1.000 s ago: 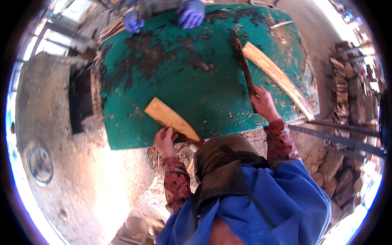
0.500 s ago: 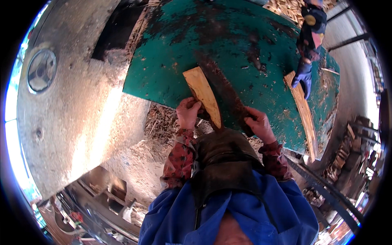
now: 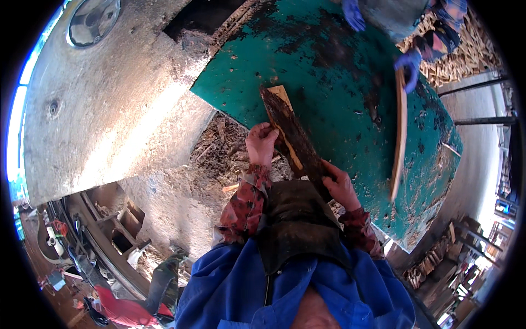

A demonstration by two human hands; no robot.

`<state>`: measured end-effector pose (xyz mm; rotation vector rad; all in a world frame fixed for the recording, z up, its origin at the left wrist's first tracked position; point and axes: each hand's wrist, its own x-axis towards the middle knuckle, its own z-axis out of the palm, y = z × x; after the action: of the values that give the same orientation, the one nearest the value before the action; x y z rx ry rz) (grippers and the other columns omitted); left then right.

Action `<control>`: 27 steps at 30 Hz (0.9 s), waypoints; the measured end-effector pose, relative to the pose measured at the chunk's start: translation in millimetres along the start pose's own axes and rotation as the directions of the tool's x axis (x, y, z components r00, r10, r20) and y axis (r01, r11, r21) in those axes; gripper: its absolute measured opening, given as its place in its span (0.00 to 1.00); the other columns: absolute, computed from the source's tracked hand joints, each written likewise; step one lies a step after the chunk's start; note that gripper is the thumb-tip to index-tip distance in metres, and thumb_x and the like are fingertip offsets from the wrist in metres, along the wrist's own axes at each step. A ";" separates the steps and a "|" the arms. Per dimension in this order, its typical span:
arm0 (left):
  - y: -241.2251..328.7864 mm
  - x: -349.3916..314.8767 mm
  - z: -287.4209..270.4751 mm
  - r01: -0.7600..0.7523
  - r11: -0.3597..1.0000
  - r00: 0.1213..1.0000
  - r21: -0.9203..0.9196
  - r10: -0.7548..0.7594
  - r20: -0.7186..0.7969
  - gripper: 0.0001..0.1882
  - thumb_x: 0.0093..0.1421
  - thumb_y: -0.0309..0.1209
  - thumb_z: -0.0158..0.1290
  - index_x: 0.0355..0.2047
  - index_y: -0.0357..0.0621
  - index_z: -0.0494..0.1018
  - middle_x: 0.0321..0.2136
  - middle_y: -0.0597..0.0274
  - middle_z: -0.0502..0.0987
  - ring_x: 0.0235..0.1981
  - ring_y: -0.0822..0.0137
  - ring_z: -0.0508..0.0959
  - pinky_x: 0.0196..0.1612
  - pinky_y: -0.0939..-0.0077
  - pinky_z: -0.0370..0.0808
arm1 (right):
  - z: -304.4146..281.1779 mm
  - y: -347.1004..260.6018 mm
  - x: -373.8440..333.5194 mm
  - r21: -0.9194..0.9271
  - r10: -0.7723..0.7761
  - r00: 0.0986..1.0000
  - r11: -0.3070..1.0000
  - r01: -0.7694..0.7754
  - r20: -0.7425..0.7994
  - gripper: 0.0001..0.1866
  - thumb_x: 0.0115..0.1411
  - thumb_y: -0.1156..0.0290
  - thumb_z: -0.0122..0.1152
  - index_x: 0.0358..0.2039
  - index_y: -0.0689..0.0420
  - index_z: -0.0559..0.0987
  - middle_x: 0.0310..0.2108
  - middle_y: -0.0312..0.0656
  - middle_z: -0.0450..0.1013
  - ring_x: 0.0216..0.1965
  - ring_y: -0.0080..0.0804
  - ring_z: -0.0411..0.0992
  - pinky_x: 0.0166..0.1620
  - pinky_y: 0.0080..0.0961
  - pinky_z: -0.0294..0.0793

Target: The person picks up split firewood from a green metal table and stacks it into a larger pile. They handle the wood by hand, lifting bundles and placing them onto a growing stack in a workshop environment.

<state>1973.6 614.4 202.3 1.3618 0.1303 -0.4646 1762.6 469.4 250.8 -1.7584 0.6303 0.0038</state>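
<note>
A long strip of dark bark (image 3: 296, 137) lies slantwise in front of me, over the near edge of the green board. It covers most of a pale piece of wood (image 3: 281, 94), whose far end shows beyond it. My left hand (image 3: 262, 144) is closed, thumb and fingers pinching the left edge of these pieces; it seems to hold the pale wood, though the bark hides most of it. At the near end, my right hand (image 3: 342, 187) grips the bark strip, fingers on top.
The green board (image 3: 235, 82) carries dark bark crumbs. At its right, a co-worker's purple-gloved hand (image 3: 409, 67) holds a narrow wooden strip (image 3: 400, 137); their other glove (image 3: 353, 14) is farther left. A worn panel (image 3: 131, 98) stands left, and stacked wood (image 3: 466, 52) fills the far right.
The bark strip has moved left and now lies over the pale wood, which was uncovered beside it. The co-worker's strip has turned narrow side up. My view has shifted.
</note>
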 end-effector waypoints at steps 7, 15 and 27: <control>-6.4 15.9 -0.5 -0.008 0.997 0.997 -0.071 0.003 -0.072 0.15 0.55 0.23 0.59 0.42 0.31 0.71 0.31 0.59 0.77 0.30 0.69 0.77 0.30 0.74 0.79 | 12.0 -11.6 10.2 -0.095 -0.095 0.995 0.991 0.092 -0.021 0.28 0.53 0.77 0.52 0.58 0.61 0.70 0.39 0.42 0.74 0.33 0.22 0.69 0.40 0.20 0.70; 17.8 24.5 14.9 0.125 0.989 0.990 0.083 -0.130 0.054 0.21 0.55 0.32 0.63 0.43 0.30 0.72 0.33 0.58 0.77 0.29 0.69 0.78 0.24 0.76 0.77 | 10.5 -7.5 9.5 -0.222 -0.212 0.977 0.954 0.200 -0.032 0.29 0.50 0.78 0.50 0.56 0.60 0.71 0.31 0.50 0.68 0.31 0.42 0.70 0.36 0.29 0.70; 4.1 36.4 16.0 0.009 0.981 1.000 0.192 -0.008 -0.005 0.14 0.47 0.28 0.64 0.29 0.31 0.73 0.24 0.61 0.78 0.20 0.73 0.76 0.20 0.76 0.72 | 4.1 -19.0 3.0 -0.490 -0.303 0.951 0.839 0.237 -0.059 0.24 0.52 0.74 0.58 0.51 0.63 0.74 0.40 0.52 0.70 0.42 0.50 0.69 0.47 0.39 0.70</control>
<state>2005.2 590.7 196.5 1.5516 0.0968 -0.4912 1774.3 474.6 265.7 -2.3382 0.4947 -0.1711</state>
